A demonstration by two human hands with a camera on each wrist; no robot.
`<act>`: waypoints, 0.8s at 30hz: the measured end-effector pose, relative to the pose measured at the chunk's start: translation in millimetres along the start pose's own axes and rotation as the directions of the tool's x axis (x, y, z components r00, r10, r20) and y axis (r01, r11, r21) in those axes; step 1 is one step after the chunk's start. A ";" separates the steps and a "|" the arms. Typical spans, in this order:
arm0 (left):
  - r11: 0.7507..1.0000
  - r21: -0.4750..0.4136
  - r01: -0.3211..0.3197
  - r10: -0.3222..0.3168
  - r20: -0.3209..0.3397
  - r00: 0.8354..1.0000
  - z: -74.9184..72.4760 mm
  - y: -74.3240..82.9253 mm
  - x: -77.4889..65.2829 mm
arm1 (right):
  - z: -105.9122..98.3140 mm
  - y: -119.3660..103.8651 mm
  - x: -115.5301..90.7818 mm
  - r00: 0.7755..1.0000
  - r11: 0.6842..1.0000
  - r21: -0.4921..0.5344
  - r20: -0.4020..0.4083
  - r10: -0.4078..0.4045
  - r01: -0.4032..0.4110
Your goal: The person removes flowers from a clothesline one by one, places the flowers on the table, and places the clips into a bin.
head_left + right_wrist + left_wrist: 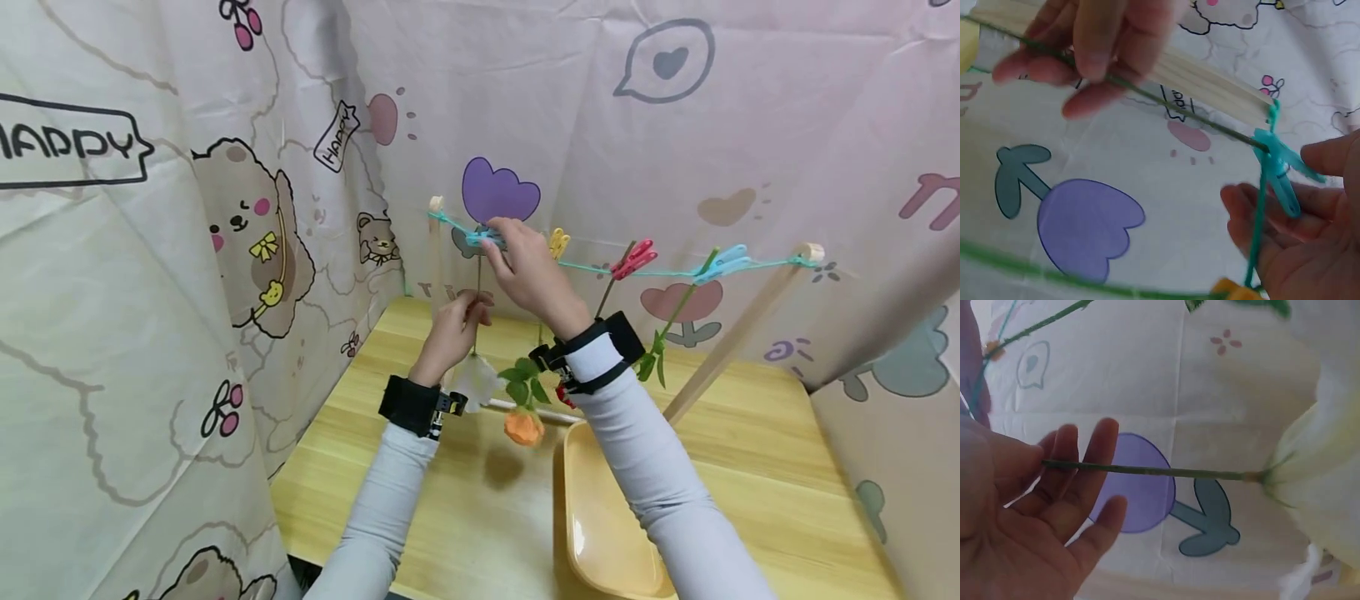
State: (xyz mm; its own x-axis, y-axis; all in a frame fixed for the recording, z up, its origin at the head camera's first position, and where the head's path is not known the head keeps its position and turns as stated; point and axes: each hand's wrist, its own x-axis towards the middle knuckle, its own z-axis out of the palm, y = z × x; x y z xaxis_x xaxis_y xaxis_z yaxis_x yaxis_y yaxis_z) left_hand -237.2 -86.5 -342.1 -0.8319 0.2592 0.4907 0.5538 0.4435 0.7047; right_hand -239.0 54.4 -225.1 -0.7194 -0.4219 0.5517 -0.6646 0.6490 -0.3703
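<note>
My left hand [453, 329] pinches the thin green stem [1197, 473] of a white flower [476, 382] that hangs head down. At the string's left end, my right hand [536, 271] has thumb and fingers around the two handles of a light blue clothespin [1275, 165]. The top of the stem meets this clothespin at the turquoise string [1259, 231]. To the right along the string are a yellow clothespin [558, 243], a red clothespin [634, 259] and another blue clothespin [722, 264]. An orange flower [523, 427] hangs upside down beside the white one.
Wooden posts hold up the string, the right post [738, 342] leaning. On the wooden table [780, 500] sits a yellow-orange plastic basin [573, 517], partly under my right forearm. A printed cloth [585, 108] encloses the back and sides.
</note>
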 end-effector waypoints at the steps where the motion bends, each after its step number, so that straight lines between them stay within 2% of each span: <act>1: 1.000 0.000 -0.001 0.001 0.001 1.000 -1.3 -1.8 -0.9 | -2.1 -0.3 -1.9 1.000 1.000 -0.001 -0.006 -0.021 0.021; 5: 1.000 0.018 0.000 0.000 -0.003 1.000 -5.7 -8.6 -2.9 | -7.8 -1.9 -6.9 0.995 0.996 0.007 -0.032 -0.090 0.090; 9: 0.999 0.034 0.008 -0.008 -0.004 1.000 -5.9 -13.0 -4.1 | -8.1 -2.1 -10.2 0.992 0.994 0.030 -0.076 -0.104 0.107; 15: 0.999 0.033 -0.011 0.011 -0.016 1.000 -3.5 -10.3 -4.5 | -7.7 -2.6 -17.4 0.971 0.986 0.030 -0.181 -0.154 0.162; 18: 0.999 0.032 -0.020 0.021 -0.027 0.999 -3.2 -6.5 -5.3 | -7.8 -2.2 -20.6 0.940 0.974 0.002 -0.263 -0.218 0.227; 21: 0.999 0.035 -0.022 0.023 -0.030 0.999 -2.9 -5.2 -7.1 | -13.2 -2.9 -23.0 0.894 0.962 -0.033 -0.361 -0.265 0.272; 24: 1.000 0.023 0.001 0.000 -0.036 0.999 -1.5 -7.8 -12.0 | -26.3 -5.2 -27.9 0.846 0.957 -0.045 -0.457 -0.275 0.287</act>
State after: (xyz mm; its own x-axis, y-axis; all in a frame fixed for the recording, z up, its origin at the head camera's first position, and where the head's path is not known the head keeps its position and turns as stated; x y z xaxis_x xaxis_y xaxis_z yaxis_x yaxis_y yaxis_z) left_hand -231.5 -94.4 -352.8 -0.8303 0.2279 0.5086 0.5519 0.4634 0.6933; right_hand -210.1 79.4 -219.0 -0.3337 -0.2463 0.9100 -0.8332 0.5286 -0.1625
